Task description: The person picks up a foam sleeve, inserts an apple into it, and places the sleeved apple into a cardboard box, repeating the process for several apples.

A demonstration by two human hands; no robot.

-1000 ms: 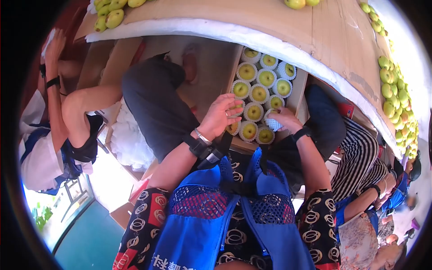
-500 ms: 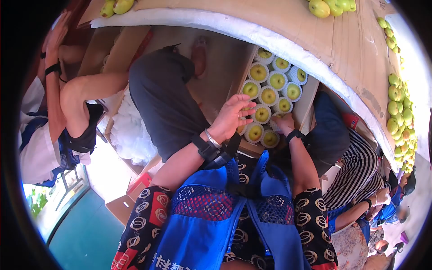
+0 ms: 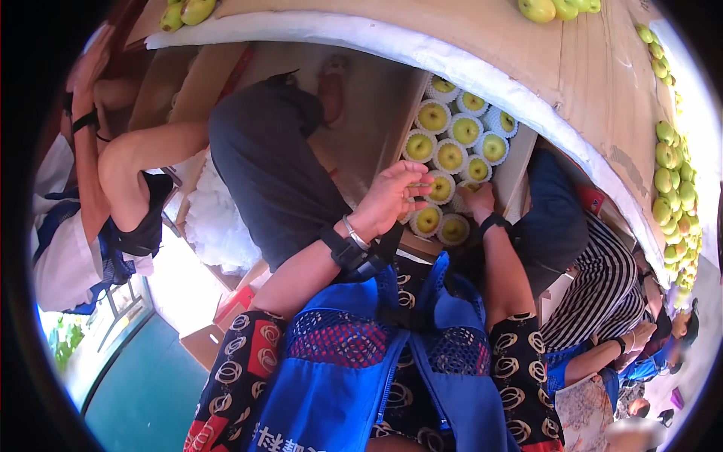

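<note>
A cardboard box holds rows of yellow-green apples, each in a white foam net. Over the left side of the box hovers my left hand, fingers apart and slightly bent, with nothing in them. A silver bracelet and a black strap sit on that wrist. My right hand reaches into the box at its right side, fingers curled onto a foam-netted apple that they partly cover. Uncovered netted apples lie around it, such as one apple just below and another apple above.
A padded, cardboard-topped table overhangs the box; loose apples lie along its right side. White foam nets fill a carton at left. Another person's bent leg is at left; a person in striped clothing sits at right.
My right hand has shifted slightly upward and right at the same apple. My left hand has moved a little to the right, still raised over the box.
</note>
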